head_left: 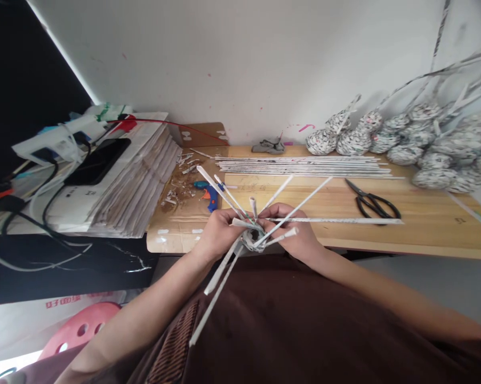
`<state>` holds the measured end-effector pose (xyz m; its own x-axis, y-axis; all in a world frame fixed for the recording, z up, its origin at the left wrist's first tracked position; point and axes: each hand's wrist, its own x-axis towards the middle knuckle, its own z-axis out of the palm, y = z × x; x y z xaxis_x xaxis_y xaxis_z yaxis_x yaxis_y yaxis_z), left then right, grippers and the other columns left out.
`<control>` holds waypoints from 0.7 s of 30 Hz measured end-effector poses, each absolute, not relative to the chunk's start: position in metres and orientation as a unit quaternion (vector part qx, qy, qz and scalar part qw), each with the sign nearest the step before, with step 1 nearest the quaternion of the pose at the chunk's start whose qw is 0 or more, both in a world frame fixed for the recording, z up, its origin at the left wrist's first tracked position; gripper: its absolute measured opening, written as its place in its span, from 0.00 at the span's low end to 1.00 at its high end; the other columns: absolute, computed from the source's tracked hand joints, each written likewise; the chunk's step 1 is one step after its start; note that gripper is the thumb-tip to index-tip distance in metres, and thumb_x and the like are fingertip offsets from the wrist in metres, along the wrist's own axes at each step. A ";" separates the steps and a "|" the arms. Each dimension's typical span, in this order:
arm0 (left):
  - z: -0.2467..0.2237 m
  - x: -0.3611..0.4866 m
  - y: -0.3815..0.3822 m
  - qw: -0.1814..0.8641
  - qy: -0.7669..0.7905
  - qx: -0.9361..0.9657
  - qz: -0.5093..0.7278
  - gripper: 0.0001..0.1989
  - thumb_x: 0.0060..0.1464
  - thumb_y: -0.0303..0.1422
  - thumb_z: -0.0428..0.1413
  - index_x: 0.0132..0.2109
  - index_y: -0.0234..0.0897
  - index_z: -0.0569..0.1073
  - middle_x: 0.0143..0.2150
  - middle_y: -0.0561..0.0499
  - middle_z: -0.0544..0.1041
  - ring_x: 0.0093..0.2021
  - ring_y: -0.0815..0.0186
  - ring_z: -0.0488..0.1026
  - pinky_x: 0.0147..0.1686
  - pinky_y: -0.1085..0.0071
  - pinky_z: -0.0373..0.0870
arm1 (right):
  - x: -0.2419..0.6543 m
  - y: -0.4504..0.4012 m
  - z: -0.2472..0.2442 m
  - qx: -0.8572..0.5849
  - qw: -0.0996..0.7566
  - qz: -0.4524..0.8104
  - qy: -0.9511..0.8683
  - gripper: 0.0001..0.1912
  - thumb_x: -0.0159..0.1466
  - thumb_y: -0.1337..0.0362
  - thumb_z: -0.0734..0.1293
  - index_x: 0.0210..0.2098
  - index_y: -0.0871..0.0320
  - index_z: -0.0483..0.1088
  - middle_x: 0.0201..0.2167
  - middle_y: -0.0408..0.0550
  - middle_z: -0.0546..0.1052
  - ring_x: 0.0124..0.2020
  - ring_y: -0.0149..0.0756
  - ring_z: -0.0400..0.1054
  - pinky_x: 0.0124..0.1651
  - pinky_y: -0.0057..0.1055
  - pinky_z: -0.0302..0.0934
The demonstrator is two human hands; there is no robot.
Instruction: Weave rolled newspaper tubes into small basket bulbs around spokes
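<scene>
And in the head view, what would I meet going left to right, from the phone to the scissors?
Black phone, left hand, woven paper ring, right hand, black scissors.

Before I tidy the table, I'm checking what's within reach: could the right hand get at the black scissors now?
Likely yes, though the right hand must first let go of the woven paper piece; the scissors lie on its side, with only a paper rod crossing their handles in view.

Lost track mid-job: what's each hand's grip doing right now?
Left hand: closed, holding the woven paper piece from the left.
Right hand: closed, holding the same woven paper piece from the right.
</scene>
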<state>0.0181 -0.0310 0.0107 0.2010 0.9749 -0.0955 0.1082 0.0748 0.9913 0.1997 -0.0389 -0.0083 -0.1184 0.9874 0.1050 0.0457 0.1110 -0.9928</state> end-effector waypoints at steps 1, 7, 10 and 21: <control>0.011 0.018 -0.031 0.532 0.489 0.564 0.400 0.10 0.44 0.35 0.67 0.33 0.34 0.84 0.29 0.47 0.84 0.28 0.63 0.79 0.30 0.70 0.75 | 0.200 -0.040 -0.008 -0.456 0.483 0.485 -0.568 0.07 0.57 0.61 0.73 0.31 0.57 0.75 0.27 0.45 0.79 0.25 0.33 0.72 0.28 0.29 0.66; 0.008 0.021 -0.030 0.480 0.470 0.603 0.430 0.06 0.46 0.33 0.66 0.33 0.36 0.84 0.33 0.46 0.85 0.35 0.60 0.82 0.37 0.67 0.78 | 0.202 -0.042 -0.006 -0.454 0.487 0.475 -0.576 0.05 0.58 0.61 0.73 0.31 0.56 0.77 0.29 0.46 0.82 0.27 0.34 0.74 0.31 0.30 0.68; 0.005 0.022 -0.029 0.459 0.468 0.608 0.448 0.06 0.45 0.32 0.67 0.32 0.36 0.83 0.32 0.47 0.84 0.34 0.60 0.82 0.37 0.68 0.79 | 0.202 -0.040 -0.009 -0.451 0.488 0.479 -0.573 0.06 0.58 0.60 0.73 0.31 0.56 0.78 0.29 0.47 0.82 0.27 0.35 0.75 0.31 0.30 0.68; 0.004 0.030 -0.033 0.423 0.503 0.595 0.462 0.07 0.46 0.33 0.66 0.30 0.35 0.77 0.26 0.51 0.80 0.27 0.66 0.76 0.28 0.73 0.72 | 0.203 -0.040 -0.007 -0.445 0.495 0.516 -0.539 0.09 0.55 0.58 0.75 0.30 0.57 0.77 0.29 0.48 0.82 0.29 0.35 0.74 0.34 0.31 0.68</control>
<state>0.0298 -0.0326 0.0038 0.0671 0.9899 0.1251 0.2073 -0.1365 0.9687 0.2035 -0.0397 -0.0072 -0.1142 0.9906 0.0752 -0.0307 0.0721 -0.9969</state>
